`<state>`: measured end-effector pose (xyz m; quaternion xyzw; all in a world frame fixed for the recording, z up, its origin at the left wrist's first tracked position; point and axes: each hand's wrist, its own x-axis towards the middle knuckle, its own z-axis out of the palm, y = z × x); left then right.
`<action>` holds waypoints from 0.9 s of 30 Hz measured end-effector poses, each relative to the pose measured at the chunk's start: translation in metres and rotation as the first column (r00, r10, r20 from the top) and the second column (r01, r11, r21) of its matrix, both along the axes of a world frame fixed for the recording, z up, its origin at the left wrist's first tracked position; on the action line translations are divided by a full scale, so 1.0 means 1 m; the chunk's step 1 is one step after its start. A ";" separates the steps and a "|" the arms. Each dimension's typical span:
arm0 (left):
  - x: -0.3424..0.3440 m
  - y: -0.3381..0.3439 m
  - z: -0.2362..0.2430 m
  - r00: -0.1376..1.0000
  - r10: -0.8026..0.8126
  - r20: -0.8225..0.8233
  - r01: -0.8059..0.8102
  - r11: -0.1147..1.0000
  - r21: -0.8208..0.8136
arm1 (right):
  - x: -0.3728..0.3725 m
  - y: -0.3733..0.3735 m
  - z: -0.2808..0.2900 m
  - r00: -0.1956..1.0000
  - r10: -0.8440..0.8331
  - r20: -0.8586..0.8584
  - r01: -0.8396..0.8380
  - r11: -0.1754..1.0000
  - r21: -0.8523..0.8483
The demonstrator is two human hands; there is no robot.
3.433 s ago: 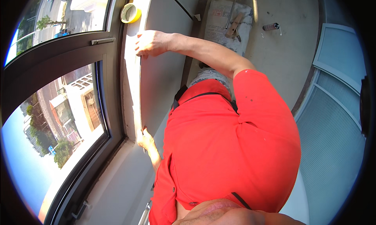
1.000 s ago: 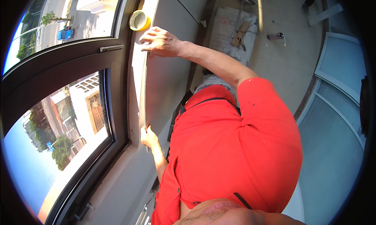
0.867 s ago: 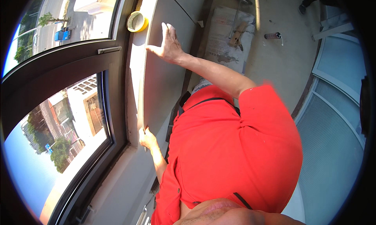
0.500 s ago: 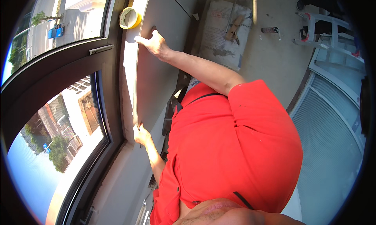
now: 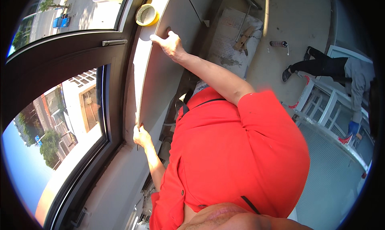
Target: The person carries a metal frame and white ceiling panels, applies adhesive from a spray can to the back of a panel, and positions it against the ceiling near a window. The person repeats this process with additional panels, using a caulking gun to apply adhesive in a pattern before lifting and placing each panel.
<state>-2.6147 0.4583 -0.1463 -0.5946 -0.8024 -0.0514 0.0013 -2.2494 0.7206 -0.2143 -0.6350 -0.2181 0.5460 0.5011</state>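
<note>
A long pale grey panel stands along the wall below the window. My right hand presses on its upper part, thumb stretched to the panel's edge and index finger apart on its face. At the panel's lower end my left hand is closed with fingertips pinched at the corner. A thin dark line shows just below that hand, too small to make out. A yellow roll of tape rests on the sill, a little beyond my right hand.
A dark-framed window runs along the left. Behind the panel's far side lies a white sack with tools on it. A sealant cartridge lies on the floor. At right, another person with a blue glove works by white-framed panels.
The view has shifted slightly, so the panel and tape sit further right. Both my hands keep their places on the panel. The other person has come further into view.
</note>
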 end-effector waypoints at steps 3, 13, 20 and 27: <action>-0.002 -0.002 -0.006 1.000 -0.009 -0.008 0.009 0.999 0.033 | 0.002 0.003 -0.010 1.000 0.004 0.014 -0.004 0.999 0.036; 0.006 -0.003 -0.028 0.989 0.054 -0.136 -0.023 0.976 0.217 | -0.009 0.016 -0.037 0.994 -0.049 -0.096 0.070 0.971 0.228; 0.007 0.017 -0.017 0.984 -0.004 -0.179 0.077 0.911 0.405 | 0.009 0.008 -0.014 0.959 0.073 -0.273 -0.049 0.995 0.092; 0.010 0.007 -0.032 0.994 0.072 -0.077 -0.025 0.870 0.493 | 0.006 0.009 -0.020 0.960 0.158 -0.230 -0.137 0.985 0.105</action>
